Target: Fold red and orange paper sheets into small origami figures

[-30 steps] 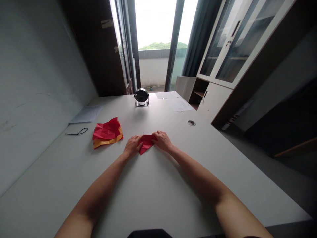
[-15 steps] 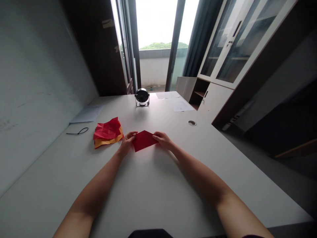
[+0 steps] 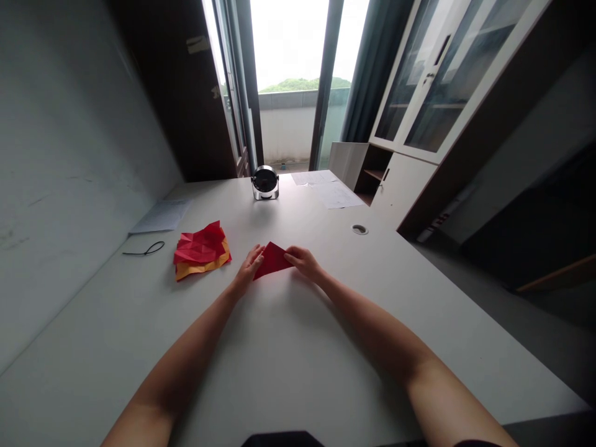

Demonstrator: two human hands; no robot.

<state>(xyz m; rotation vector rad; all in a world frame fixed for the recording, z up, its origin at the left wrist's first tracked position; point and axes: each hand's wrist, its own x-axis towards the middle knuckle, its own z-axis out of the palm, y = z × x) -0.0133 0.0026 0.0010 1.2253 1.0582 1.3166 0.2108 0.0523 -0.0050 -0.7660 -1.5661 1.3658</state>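
A folded piece of red paper (image 3: pixel 272 261), pointed at the top, is held between my two hands just above the white table (image 3: pixel 298 360). My left hand (image 3: pixel 250 267) grips its left edge, thumb in front and fingers behind. On the right side, my right hand (image 3: pixel 302 261) pinches the paper between thumb and fingers. To the left of my left hand lie creased red sheets (image 3: pixel 201 243) on top of an orange-yellow sheet (image 3: pixel 195 268).
A black cable tie (image 3: pixel 148 249) lies at the left, near white papers (image 3: pixel 161 216) by the wall. A round black device on a metal stand (image 3: pixel 265 184) stands at the far side. More papers (image 3: pixel 339 195) and a cable hole (image 3: pixel 359 230) are at the right.
The left side of the red paper has been folded in, so it looks narrower and more triangular. My left hand has shifted its grip along that side; my right hand keeps its pinch.
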